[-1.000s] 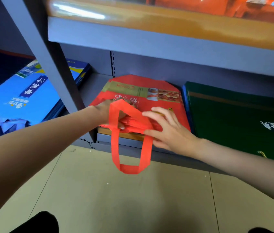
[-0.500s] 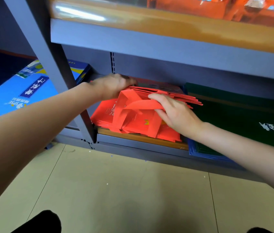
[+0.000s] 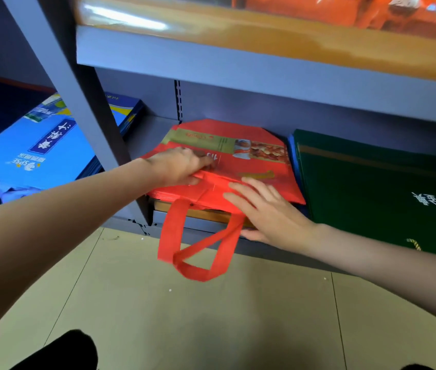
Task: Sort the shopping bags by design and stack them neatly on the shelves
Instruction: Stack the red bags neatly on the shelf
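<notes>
A stack of flat red shopping bags (image 3: 227, 156) lies on the bottom shelf (image 3: 201, 222), between the grey upright and a green stack. My left hand (image 3: 182, 166) rests palm-down on the left front of the top red bag. My right hand (image 3: 267, 209) lies flat on the stack's front right corner, fingers straight, thumb under the edge. Two red handles (image 3: 201, 252) hang over the shelf's front edge toward the floor. A stack of dark green bags (image 3: 371, 188) sits to the right. Blue bags (image 3: 38, 156) lie in the bay to the left.
The grey shelf upright (image 3: 78, 102) slants between the blue and red stacks. An upper shelf (image 3: 265, 57) with orange goods overhangs close above. Beige floor tiles (image 3: 185, 316) spread below, with dark shoe tips at the bottom edge.
The lifted upper part of the red stack has been laid back down flat. The red handles now hang over the shelf edge again. Both hands moved down onto the stack top.
</notes>
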`<state>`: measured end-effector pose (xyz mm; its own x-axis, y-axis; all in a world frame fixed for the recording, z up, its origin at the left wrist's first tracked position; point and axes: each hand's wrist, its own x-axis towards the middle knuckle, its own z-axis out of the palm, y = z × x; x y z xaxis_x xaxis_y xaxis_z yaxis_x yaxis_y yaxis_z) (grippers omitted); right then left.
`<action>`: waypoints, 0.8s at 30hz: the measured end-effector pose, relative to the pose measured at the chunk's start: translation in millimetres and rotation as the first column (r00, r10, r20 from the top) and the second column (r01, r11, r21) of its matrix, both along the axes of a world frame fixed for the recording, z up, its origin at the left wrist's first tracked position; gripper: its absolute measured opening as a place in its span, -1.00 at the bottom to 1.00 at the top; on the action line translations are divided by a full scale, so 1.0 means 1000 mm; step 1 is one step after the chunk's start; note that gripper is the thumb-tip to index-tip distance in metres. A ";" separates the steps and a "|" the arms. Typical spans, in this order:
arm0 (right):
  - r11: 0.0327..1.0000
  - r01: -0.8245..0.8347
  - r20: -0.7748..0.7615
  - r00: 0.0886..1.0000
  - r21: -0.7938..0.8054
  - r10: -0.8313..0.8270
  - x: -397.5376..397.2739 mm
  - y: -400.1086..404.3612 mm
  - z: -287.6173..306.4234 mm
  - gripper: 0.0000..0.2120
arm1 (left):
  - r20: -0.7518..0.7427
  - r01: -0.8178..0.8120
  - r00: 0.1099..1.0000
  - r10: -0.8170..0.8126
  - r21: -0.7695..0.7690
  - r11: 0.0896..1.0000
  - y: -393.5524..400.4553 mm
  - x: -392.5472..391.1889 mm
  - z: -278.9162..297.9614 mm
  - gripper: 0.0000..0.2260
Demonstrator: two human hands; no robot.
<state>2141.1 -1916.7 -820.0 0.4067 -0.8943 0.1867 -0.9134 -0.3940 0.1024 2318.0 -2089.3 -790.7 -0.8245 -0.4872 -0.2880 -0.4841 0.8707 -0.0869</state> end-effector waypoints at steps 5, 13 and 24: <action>0.989 -0.093 -0.125 0.989 -0.111 0.079 0.019 -0.014 0.009 -0.47 | -0.204 -0.075 0.975 0.082 0.044 0.996 -0.008 -0.002 0.031 -0.59; 0.888 0.381 0.582 0.673 0.257 -0.457 0.020 -0.023 0.024 -0.91 | -0.411 -0.150 0.902 0.129 -0.020 0.988 -0.023 -0.014 0.070 -0.61; 0.971 -0.073 0.295 0.945 -0.227 0.140 -0.011 -0.011 0.045 -0.84 | -0.168 -0.059 0.984 0.065 0.038 0.998 -0.015 -0.007 0.042 -0.48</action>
